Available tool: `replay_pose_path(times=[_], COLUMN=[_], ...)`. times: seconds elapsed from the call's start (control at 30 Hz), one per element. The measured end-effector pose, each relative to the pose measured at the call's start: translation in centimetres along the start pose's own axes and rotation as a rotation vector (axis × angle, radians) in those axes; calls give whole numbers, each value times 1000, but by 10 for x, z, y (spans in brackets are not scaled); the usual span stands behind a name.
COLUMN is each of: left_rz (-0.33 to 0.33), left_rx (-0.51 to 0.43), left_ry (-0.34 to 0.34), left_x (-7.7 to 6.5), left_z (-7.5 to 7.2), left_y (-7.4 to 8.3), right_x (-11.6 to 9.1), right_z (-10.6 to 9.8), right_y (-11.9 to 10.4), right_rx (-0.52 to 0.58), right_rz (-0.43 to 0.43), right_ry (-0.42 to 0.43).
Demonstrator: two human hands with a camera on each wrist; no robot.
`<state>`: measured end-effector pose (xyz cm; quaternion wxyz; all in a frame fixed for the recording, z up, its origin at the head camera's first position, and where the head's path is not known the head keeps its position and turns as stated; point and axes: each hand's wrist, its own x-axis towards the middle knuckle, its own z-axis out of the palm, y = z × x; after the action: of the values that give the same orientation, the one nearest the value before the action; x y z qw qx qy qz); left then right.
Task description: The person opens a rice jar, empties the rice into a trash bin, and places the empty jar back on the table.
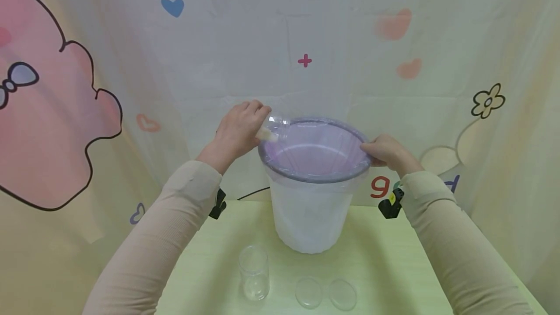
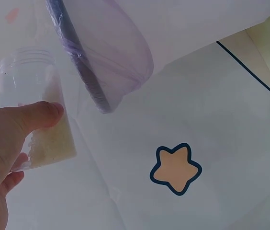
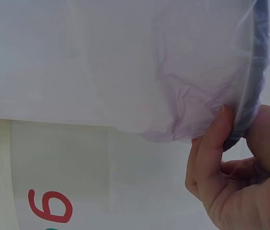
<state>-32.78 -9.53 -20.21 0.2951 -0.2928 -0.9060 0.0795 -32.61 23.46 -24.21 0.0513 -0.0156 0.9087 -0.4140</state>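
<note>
In the head view, a white trash bin with a grey rim stands upright on the table, lined with a thin purple bag. My left hand grips a clear jar at the bin's left rim, its mouth tilted toward the opening. Pale yellowish contents lie along one side of the jar in the left wrist view. At the opposite side, my right hand pinches the bin's rim through the bag, thumb and fingers on either side of it; the bag's folded edge hangs outside.
On the pale table, a second clear jar stands uncovered in front of the bin. To its right lie two clear round discs, like lids. A printed curtain hangs close behind the bin.
</note>
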Motion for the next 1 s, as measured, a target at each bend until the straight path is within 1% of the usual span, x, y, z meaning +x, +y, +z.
replay_pose_path(times=[0.4,0.67,0.87,1.0], left_rz=[43,69,70,80], left_rx=[65,73,94,96], left_ry=[-13,27,0,10], left_x=[0,1,1,1], left_z=[1,4,5,5], left_y=[1,1,1,1], right_x=[1,2,2,2], right_z=[0,-1,-1,-1], right_y=[1,1,1,1], right_rx=[1,-5,-9,-13], right_rz=[-1,-1,1,2], right_ry=[5,2,0,0])
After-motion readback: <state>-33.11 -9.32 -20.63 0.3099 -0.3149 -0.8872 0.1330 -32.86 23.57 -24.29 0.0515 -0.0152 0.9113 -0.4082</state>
